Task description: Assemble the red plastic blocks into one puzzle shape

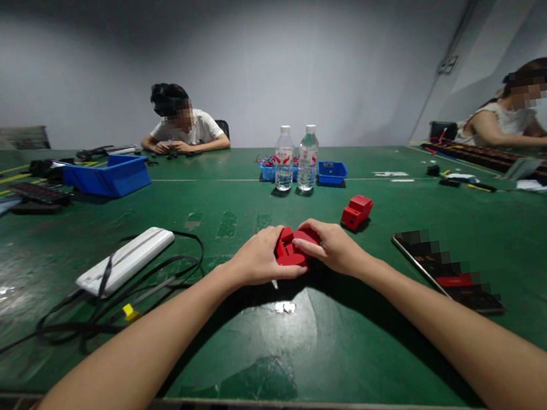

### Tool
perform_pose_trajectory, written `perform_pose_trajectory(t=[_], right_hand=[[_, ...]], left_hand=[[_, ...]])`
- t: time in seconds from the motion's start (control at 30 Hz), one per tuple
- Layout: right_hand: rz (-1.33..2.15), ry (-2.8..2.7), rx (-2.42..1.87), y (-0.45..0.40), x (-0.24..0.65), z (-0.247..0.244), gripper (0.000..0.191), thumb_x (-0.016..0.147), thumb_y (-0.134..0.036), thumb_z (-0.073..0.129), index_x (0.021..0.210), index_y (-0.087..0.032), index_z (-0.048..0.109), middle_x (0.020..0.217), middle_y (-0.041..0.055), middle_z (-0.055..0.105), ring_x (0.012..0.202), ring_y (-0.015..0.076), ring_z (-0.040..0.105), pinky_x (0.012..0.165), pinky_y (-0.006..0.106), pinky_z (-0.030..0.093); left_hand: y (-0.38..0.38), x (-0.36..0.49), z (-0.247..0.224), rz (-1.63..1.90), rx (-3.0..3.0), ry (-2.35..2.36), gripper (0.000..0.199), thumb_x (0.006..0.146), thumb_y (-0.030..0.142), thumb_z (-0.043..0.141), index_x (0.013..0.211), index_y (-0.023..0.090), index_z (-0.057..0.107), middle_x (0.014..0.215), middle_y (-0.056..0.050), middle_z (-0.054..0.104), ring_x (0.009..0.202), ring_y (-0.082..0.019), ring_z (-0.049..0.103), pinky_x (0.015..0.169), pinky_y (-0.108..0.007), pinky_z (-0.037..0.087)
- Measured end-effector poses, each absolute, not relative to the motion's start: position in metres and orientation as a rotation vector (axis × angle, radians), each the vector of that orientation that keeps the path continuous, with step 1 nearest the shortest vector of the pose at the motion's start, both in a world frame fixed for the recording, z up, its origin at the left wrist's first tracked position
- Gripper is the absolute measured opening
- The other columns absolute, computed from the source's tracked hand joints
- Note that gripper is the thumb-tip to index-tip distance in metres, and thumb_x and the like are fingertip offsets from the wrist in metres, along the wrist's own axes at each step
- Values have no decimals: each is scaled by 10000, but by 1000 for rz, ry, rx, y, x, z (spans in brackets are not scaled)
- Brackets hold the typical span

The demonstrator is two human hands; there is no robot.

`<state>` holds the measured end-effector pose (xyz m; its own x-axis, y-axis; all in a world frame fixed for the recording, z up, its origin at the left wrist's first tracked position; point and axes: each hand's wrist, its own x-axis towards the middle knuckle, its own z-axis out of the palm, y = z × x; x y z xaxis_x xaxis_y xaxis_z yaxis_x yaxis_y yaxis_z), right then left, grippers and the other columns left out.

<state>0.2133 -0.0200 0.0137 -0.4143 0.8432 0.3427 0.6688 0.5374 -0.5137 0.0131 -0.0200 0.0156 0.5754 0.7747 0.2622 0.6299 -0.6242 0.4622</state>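
Both hands meet over the near middle of the green table (233, 203). My left hand (260, 257) is closed around the left side of a red block-like piece (287, 250) with slots in it. From the other side, my right hand (332, 244) grips a rounded red piece (306, 235) against it. Whether these are joined or two separate parts I cannot tell, as my fingers cover much of them. Beyond my right hand lies another red block (356, 212) with a small hole in its face, touched by neither hand.
Left of my arms sit a white power bank (127, 261) and a tangled black cable (91, 316). A phone (444, 273) lies at right. Farther back stand two water bottles (284, 160), a small blue tray (332, 172) and a large blue bin (108, 177). Other people sit around.
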Motion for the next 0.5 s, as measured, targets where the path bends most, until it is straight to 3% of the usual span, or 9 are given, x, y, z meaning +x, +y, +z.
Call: perform_pose_trajectory(t=[0.27, 0.5], right_hand=[[303, -2253, -1199, -22, 213, 13, 277, 899, -418, 519, 939, -156, 602, 809, 53, 655, 693, 170, 580, 647, 286, 423], [260, -2222, -1076, -24, 211, 13, 281, 961, -377, 418, 1067, -173, 580, 1003, 87, 662, 896, 198, 617, 814, 328, 469]], left_hand=[[-18, 13, 12, 672, 2472, 1169, 626, 635, 646, 667, 1023, 169, 547, 965, -82, 603, 843, -236, 567, 743, -345, 450], [-17, 16, 8, 833, 2466, 1134, 627, 608, 588, 717, 1030, 160, 541, 979, -92, 606, 886, -251, 575, 790, -374, 463]])
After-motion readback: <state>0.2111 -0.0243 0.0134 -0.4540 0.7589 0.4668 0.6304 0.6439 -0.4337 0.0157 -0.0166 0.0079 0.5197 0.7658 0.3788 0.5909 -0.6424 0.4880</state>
